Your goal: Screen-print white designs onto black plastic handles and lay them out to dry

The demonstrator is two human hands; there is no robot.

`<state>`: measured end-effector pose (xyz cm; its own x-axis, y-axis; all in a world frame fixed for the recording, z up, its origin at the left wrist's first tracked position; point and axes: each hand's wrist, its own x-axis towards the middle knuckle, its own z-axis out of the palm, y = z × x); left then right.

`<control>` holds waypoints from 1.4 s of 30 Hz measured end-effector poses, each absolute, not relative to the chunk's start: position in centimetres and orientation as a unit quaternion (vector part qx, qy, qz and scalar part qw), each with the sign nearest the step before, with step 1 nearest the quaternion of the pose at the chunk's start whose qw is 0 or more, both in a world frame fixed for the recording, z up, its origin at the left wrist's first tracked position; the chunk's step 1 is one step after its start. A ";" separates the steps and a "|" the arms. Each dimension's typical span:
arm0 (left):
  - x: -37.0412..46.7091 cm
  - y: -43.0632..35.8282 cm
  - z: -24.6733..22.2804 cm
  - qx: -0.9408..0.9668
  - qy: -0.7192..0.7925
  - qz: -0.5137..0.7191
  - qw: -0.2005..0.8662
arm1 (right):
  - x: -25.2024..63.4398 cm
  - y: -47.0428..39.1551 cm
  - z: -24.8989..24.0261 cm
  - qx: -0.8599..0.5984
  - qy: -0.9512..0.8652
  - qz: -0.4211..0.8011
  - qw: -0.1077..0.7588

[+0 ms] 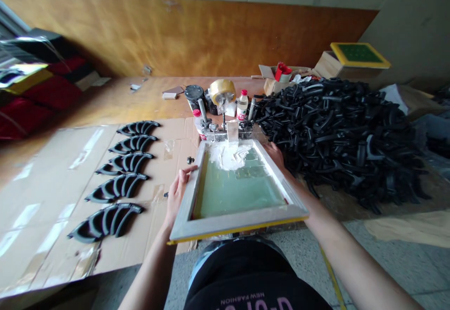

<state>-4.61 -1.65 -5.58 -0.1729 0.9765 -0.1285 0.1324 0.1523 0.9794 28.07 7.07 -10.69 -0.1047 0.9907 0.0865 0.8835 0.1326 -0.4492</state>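
Observation:
A screen printing frame [181,228] with a green mesh is tilted up in front of me, its near edge raised. White paste [228,157] lies on the far part of the mesh, below a pale squeegee-like blade [232,132]. My left hand [178,189] is at the frame's left side with its fingers curled, the index fingertip at the edge; what they hold is hidden. My right hand [274,154] reaches past the right side, its fingers mostly covered by the frame. Under the frame, the work surface cannot be seen.
Curved black plastic parts [117,185] stand in several fanned groups on cardboard [49,183] to the left. A large heap of black parts [348,136] rises at right. Behind the frame are a clamp stand, a tape roll [222,90], bottles [242,106] and a black tub [194,95].

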 end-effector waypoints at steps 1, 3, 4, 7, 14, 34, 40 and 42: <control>-4.8 -2.2 -6.5 0.457 0.624 0.442 0.455 | 28.8 7.4 -10.2 -0.667 -0.707 0.127 0.197; -5.0 -2.9 -8.7 0.440 0.641 0.412 0.475 | 28.8 8.3 -9.3 -0.682 -0.684 0.075 0.247; -5.1 -3.0 -9.8 0.428 0.642 0.400 0.495 | 28.0 8.8 -9.0 -0.667 -0.691 0.047 0.274; -4.9 -2.7 -12.6 0.396 0.645 0.384 0.529 | 23.8 10.8 -8.5 -0.570 -0.770 0.012 0.287; -4.9 -2.4 -14.3 0.380 0.669 0.392 0.505 | 19.6 9.1 -9.5 -0.505 -0.854 0.057 0.113; -4.8 -2.7 -9.5 0.400 0.650 0.384 0.519 | 20.8 9.1 -7.3 -0.420 -0.878 0.103 0.206; -5.4 -0.9 -5.0 0.430 0.613 0.442 0.495 | 25.7 14.3 -4.5 -0.627 -0.735 0.025 0.255; -4.9 0.7 -3.8 0.408 0.562 0.497 0.520 | 28.6 13.6 -5.1 -0.689 -0.675 0.035 0.264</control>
<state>-4.93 0.68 -3.83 -0.1255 0.9758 -0.1791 -0.0575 0.1731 0.9832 28.56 13.63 -5.07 0.0875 0.9476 0.3071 0.9102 0.0492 -0.4113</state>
